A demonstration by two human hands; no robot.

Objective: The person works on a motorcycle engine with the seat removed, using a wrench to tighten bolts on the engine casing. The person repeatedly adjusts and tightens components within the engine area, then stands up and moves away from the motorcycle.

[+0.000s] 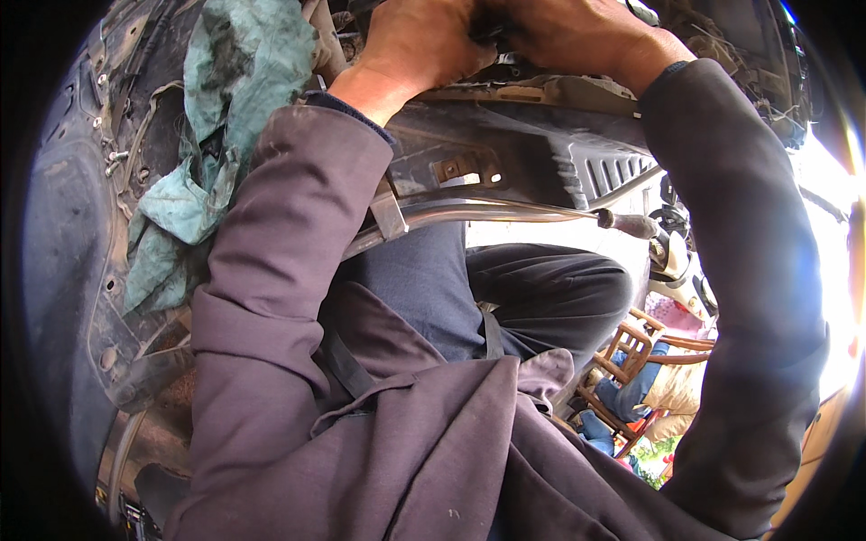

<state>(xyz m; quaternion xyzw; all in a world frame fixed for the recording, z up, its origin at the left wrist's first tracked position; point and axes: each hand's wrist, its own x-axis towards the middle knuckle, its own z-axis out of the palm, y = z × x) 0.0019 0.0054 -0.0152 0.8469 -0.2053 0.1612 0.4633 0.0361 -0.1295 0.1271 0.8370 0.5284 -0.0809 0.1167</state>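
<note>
At the top edge of the head view, my left hand (419,47) and my right hand (582,38) meet over the metal frame of a vehicle (505,122). The left fingers are curled inward around something dark and small that I cannot make out. Beside them, the right hand is bent toward the same spot, its fingers closed and partly in shadow and cut off by the picture's edge. Left of my left wrist hangs a stained teal rag (248,77), draped over the bodywork.
A tool with a dark handle (629,224) lies along the metal rail (451,216) below my hands. A dark body panel (68,207) curves along the left. My knee (559,288) is bent under the frame. At lower right are a wooden chair (636,338) and blue cloth (631,388).
</note>
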